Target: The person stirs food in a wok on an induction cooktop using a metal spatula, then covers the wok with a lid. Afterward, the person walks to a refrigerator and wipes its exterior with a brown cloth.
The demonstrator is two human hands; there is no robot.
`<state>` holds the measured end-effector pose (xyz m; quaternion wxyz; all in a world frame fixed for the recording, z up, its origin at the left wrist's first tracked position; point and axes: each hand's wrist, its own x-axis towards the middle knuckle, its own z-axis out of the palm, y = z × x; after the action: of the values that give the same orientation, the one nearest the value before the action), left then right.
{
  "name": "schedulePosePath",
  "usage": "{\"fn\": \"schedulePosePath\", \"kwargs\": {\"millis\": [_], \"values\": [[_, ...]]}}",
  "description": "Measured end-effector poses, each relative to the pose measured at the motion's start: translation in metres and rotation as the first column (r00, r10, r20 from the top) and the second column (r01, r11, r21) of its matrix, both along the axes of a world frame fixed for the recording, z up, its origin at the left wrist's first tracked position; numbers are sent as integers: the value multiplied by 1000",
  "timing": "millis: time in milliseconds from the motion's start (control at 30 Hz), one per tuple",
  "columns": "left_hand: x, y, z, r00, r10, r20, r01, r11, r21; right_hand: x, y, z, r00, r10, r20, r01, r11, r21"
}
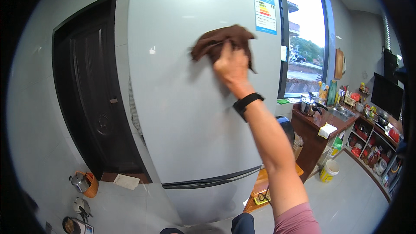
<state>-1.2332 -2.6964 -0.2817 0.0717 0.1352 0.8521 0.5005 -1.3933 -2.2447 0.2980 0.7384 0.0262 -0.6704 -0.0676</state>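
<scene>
A brown cloth point(216, 42) is bunched under my right hand point(234, 66), against the upper door of a tall silver-grey fridge point(190, 117). The fingers are curled into the fabric, and their tips are partly hidden in its folds. Loose corners of the cloth stick out on both sides of the hand. My right arm, with a black band on the wrist and a pink sleeve, reaches up from the lower right. To the right of the cloth, a blue-and-white energy label point(265, 13) is stuck near the door's upper corner. My left hand is out of view.
A dark door point(93, 91) stands left of the fridge, with pots and an orange basket point(91, 185) on the floor. At right are a window, a brown counter point(303, 117) with a pressure cooker point(308, 105), and a bucket point(329, 171). An orange wooden stand point(260, 184) sits beside the fridge.
</scene>
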Motion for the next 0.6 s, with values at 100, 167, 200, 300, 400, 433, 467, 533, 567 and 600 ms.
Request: {"fn": "schedulePosePath", "kwargs": {"millis": [100, 167, 200, 300, 400, 433, 467, 533, 567, 600], "values": [[-6, 4, -5, 1000, -21, -19, 21, 1000, -13, 27, 77, 3, 966, -217, 140, 252, 908, -335], [-18, 11, -8, 994, -61, -91, 57, 998, -40, 25, 115, -15, 912, -407, 47, 390, 829, -400], [-24, 15, -9, 996, -81, -21, 81, 997, -12, 26, 134, -27, 866, -497, 49, 474, 788, -393], [-35, 30, -11, 988, -71, -140, 71, 997, -7, 38, 173, -96, 986, -78, -145, 40, 969, -245], [-37, 41, -9, 987, -121, -110, 119, 993, -24, 51, 188, -170, 959, 210, -189, -239, 959, -150], [-37, 44, -8, 987, -130, -97, 130, 991, -11, 56, 189, -192, 980, 110, -168, -144, 967, -209], [-35, 45, -6, 986, -139, -94, 141, 990, 18, 61, 188, -209, 989, 21, -145, -59, 963, -262], [-33, 44, -2, 987, -149, -60, 149, 989, 8, 65, 181, -228, 994, -22, -108, -7, 966, -257], [-33, 43, -1, 988, -146, -55, 146, 989, 5, 63, 174, -232, 991, -14, -130, -27, 952, -304], [-32, 41, 0, 989, -139, -49, 140, 990, 6, 61, 165, -230, 989, 16, -149, -69, 929, -363]]}}
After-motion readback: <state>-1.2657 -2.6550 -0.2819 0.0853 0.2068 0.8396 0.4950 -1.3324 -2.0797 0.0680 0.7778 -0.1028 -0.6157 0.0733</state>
